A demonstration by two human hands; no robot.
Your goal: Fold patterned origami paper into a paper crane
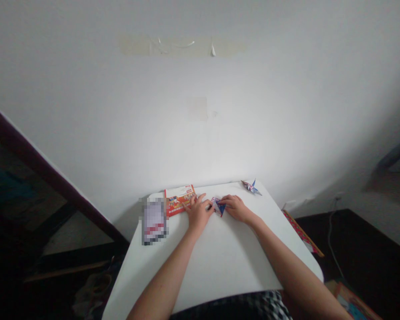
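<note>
A small folded paper (219,207), patterned in white, blue and red, lies between my hands on the white table. My left hand (199,212) pinches its left edge with thumb and forefinger. The other left fingers spread out towards the red printed packet (180,199). From the right side, my right hand (236,207) grips the paper with its fingers close together over the top. The paper's far edges are partly covered by the fingers. Beyond my right hand, a folded paper crane (252,186) in similar colours rests near the table's back corner.
A blurred-out, phone-like object (154,221) lies at the table's left edge. The white table (216,266) stands against a pale wall (200,146). A dark-framed opening (53,164) is on the left, and a cable (333,240) hangs at right.
</note>
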